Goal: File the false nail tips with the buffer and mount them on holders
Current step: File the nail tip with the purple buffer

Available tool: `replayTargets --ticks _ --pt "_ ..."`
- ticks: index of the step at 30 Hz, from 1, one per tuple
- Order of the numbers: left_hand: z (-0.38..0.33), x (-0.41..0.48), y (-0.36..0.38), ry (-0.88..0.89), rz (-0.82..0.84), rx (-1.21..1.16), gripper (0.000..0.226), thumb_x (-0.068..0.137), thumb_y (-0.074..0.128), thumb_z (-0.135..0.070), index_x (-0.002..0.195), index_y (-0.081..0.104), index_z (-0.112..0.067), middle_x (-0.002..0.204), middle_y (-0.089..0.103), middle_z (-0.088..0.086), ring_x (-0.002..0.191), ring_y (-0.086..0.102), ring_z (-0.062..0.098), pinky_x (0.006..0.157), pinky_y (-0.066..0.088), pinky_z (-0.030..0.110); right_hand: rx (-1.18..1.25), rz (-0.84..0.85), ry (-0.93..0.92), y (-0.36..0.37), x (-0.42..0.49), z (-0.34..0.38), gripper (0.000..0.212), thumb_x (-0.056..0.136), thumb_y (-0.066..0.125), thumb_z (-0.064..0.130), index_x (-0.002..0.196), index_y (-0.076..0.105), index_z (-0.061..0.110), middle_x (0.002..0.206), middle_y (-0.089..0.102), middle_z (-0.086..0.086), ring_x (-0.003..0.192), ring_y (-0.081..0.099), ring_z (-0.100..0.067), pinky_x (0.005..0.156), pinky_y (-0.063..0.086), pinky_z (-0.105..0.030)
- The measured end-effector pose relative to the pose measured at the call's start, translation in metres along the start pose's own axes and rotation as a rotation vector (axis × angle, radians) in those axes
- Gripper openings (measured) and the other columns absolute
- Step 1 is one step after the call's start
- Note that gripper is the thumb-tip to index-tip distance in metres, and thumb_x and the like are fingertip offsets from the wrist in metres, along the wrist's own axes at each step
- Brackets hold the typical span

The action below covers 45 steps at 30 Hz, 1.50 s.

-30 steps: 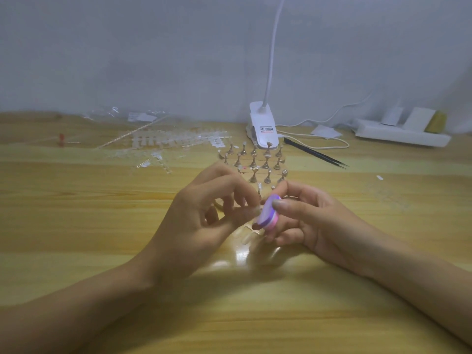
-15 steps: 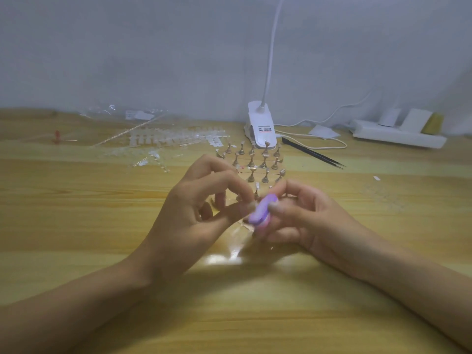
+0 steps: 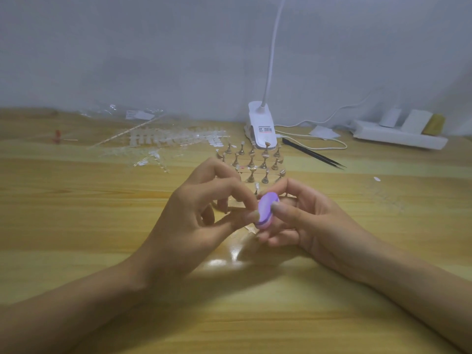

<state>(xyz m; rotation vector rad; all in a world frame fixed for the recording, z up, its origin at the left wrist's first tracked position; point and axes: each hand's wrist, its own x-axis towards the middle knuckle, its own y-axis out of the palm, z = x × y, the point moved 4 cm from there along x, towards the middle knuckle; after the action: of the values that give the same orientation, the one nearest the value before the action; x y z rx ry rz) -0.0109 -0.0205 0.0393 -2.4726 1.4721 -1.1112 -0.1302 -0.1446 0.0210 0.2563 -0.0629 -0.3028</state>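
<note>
Lamp label [image 3: 265,129] unreadable; right hand [image 3: 314,221] pinches buffer [image 3: 267,209].

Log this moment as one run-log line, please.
phase: filing | right hand: grips purple buffer | left hand: pinched against buffer, tip unseen | holders: behind hands

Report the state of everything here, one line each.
Buffer: held in the right grip, pressed to the left fingertips.
Right hand: gripping the buffer.
Left hand: thumb and forefinger pinching, likely a nail tip, too small to see.
Holders: upright, in rows.
Tweezers: lying flat, untouched.
Power strip: plugs inserted.
Lamp: head out of view.
</note>
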Motion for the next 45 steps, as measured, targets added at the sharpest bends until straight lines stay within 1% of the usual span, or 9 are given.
replayTargets --ticks 5,10,13,17,20,23,33,36,45 --pt "0.0036 0.0021 -0.0025 -0.026 -0.048 -0.048 0.010 0.078 0.069 -0.040 0.076 0.067 -0.030 0.091 0.049 -0.014 0.073 0.049 0.011 0.052 0.045 0.040 -0.048 0.063 0.003 0.0040 -0.0012 -0.0019 0.018 0.087 0.064 0.013 0.100 0.054 0.006 0.088 0.073 -0.015 0.076 0.074 -0.023 0.066 0.059 -0.026" --pt "0.0028 0.0014 0.0000 0.001 -0.004 -0.027 0.009 0.080 0.069 -0.039 0.079 0.067 -0.030 0.091 0.050 -0.012 0.073 0.050 0.013 0.053 0.041 0.032 -0.005 -0.039 -0.028 -0.0018 -0.0017 -0.0011 0.021 0.086 0.066 0.014 0.100 0.054 0.004 0.086 0.073 -0.015 0.077 0.074 -0.026 0.066 0.059 -0.026" --pt "0.0020 0.0013 -0.0010 0.005 -0.017 -0.032 0.007 0.082 0.069 -0.037 0.079 0.066 -0.031 0.091 0.051 -0.011 0.074 0.051 0.012 0.054 0.042 0.030 -0.070 0.095 -0.014 0.0071 -0.0031 -0.0014 0.018 0.085 0.067 0.014 0.099 0.057 0.009 0.089 0.074 -0.014 0.077 0.074 -0.024 0.068 0.059 -0.027" --pt "0.0024 0.0010 -0.0006 0.007 -0.004 -0.033 0.006 0.082 0.071 -0.034 0.079 0.067 -0.031 0.092 0.050 -0.011 0.074 0.050 0.012 0.055 0.043 0.030 -0.003 -0.056 -0.034 -0.0007 -0.0020 -0.0014 0.014 0.087 0.065 0.011 0.096 0.056 0.005 0.086 0.074 -0.016 0.074 0.074 -0.024 0.064 0.059 -0.025" --pt "0.0027 0.0012 -0.0006 0.006 0.004 -0.024 0.007 0.081 0.069 -0.037 0.079 0.066 -0.030 0.092 0.051 -0.013 0.075 0.051 0.013 0.055 0.043 0.028 -0.049 0.101 -0.007 0.0067 -0.0020 -0.0032 0.013 0.086 0.067 0.008 0.096 0.059 0.009 0.088 0.073 -0.016 0.075 0.073 -0.025 0.065 0.059 -0.027" --pt "0.0033 0.0012 0.0003 -0.001 0.008 -0.037 0.007 0.081 0.069 -0.037 0.079 0.067 -0.031 0.091 0.051 -0.014 0.075 0.051 0.012 0.056 0.043 0.030 0.001 -0.025 -0.027 -0.0009 -0.0014 -0.0021 0.017 0.083 0.067 0.010 0.097 0.057 0.006 0.086 0.073 -0.017 0.076 0.074 -0.026 0.066 0.059 -0.027" --pt "0.0041 0.0027 -0.0002 -0.033 0.007 -0.060 0.007 0.078 0.070 -0.039 0.077 0.067 -0.032 0.090 0.050 -0.016 0.074 0.051 0.009 0.057 0.043 0.035 -0.041 0.089 -0.041 0.0059 -0.0020 -0.0031 0.016 0.083 0.068 0.014 0.097 0.059 0.011 0.088 0.073 -0.015 0.077 0.074 -0.024 0.069 0.059 -0.029" --pt "0.0043 0.0026 -0.0003 -0.036 0.006 -0.068 0.009 0.077 0.074 -0.037 0.077 0.067 -0.032 0.090 0.050 -0.015 0.074 0.050 0.008 0.057 0.042 0.036 -0.015 -0.042 -0.069 -0.0015 -0.0019 -0.0015 0.021 0.084 0.067 0.014 0.098 0.054 0.005 0.086 0.073 -0.015 0.076 0.074 -0.023 0.067 0.059 -0.025" --pt "0.0047 0.0020 -0.0003 -0.024 0.006 -0.062 0.006 0.078 0.070 -0.037 0.076 0.067 -0.033 0.090 0.051 -0.014 0.074 0.051 0.011 0.055 0.043 0.036 -0.028 0.107 -0.006 0.0048 -0.0010 -0.0021 0.020 0.083 0.066 0.014 0.100 0.056 0.009 0.088 0.073 -0.014 0.076 0.074 -0.025 0.066 0.059 -0.025"
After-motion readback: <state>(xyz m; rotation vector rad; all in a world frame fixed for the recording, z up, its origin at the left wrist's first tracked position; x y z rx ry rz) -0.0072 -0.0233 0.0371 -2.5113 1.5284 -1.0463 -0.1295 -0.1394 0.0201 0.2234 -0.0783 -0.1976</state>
